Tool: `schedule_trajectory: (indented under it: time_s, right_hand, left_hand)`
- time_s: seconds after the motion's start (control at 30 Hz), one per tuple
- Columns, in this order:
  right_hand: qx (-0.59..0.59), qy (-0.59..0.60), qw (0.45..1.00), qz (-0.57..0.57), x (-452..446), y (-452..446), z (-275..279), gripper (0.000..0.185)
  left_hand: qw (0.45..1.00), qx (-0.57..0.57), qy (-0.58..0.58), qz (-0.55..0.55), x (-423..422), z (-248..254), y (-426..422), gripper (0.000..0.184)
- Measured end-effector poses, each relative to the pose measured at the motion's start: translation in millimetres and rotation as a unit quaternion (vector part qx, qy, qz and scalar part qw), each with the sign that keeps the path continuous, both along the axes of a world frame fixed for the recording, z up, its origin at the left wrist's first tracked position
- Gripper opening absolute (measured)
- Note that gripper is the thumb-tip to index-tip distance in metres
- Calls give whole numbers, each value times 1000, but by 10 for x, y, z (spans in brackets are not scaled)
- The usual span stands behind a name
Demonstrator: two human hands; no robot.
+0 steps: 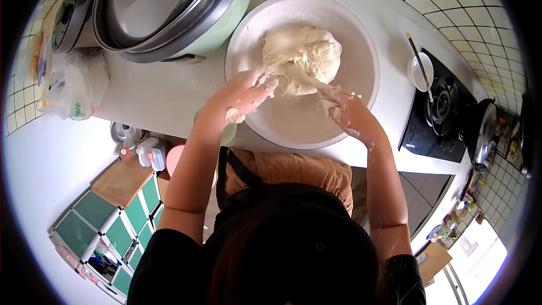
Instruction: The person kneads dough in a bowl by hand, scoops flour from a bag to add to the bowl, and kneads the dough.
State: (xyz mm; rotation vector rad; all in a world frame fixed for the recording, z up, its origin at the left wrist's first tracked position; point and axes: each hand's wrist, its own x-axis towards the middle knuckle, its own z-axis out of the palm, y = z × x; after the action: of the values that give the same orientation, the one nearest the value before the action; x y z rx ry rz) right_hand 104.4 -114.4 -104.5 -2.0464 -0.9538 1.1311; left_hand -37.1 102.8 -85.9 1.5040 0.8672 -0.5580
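A lump of pale, sticky dough lies in a wide white basin, towards its far side. My left hand is at the dough's near left edge, its fingers closed on a bit of it. From the near right, my right hand pinches a strand that stretches out of the lump. Both hands are smeared with wet dough, and a clump sticks to my left wrist. The fingertips are partly hidden by dough.
A large lidded steel pot stands left of the basin, near a plastic bag. At right, a white bowl with a chopstick-like stick sits by the black gas stove. A green-doored cabinet is below left.
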Motion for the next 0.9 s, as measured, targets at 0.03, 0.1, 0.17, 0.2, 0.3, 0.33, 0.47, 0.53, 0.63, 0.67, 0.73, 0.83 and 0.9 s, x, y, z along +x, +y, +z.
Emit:
schedule_trajectory:
  time_s: [0.03, 0.1, 0.17, 0.2, 0.3, 0.33, 0.47, 0.53, 0.63, 0.67, 0.73, 0.83, 0.9]
  right_hand:
    - [-37, -19, 999, 8, -8, -9, 87, 39]
    - [-107, -59, 992, 24, -1, -16, 281, 33]
    - [-103, -115, 988, 20, -2, -22, 459, 28]
    - [-98, -143, 985, 18, -3, -32, 522, 26]
    - [-21, -258, 966, 12, 87, -107, 734, 21]
    - [3, -280, 960, -1, 110, -113, 841, 21]
    - [66, -256, 948, -179, 141, -170, 1087, 36]
    - [141, -248, 937, -202, 142, -280, 965, 42]
    - [237, -92, 927, -275, -89, -199, 808, 27]
    - [257, -25, 918, -300, -187, -139, 760, 19]
    - [253, -4, 915, -314, -311, -2, 606, 14]
    - [208, 140, 913, -322, -584, 295, 517, 17]
    - [225, 167, 923, -264, -798, 537, 434, 27]
  left_hand:
    - [1000, 4, -18, 21, -74, 7, -18, 50]
    - [988, 77, -115, 68, -225, 5, -60, 43]
    - [978, 126, -141, 83, -295, 282, -45, 39]
    - [972, 152, -155, 90, -318, 419, -30, 37]
    - [962, 146, -204, 102, -439, 470, -9, 28]
    - [961, 135, -215, 106, -484, 442, -12, 27]
    - [948, 94, -256, 167, -699, 145, -141, 17]
    - [950, 16, -236, 203, -780, 163, -231, 15]
    - [917, -79, -224, 319, -958, 77, -331, 24]
    - [902, -117, -218, 355, -1042, 63, -342, 23]
    - [860, -147, -223, 435, -1160, 158, -373, 27]
    - [810, -185, -223, 509, -1500, 191, -254, 31]
    - [730, -321, -320, 511, -1776, 136, -104, 33]
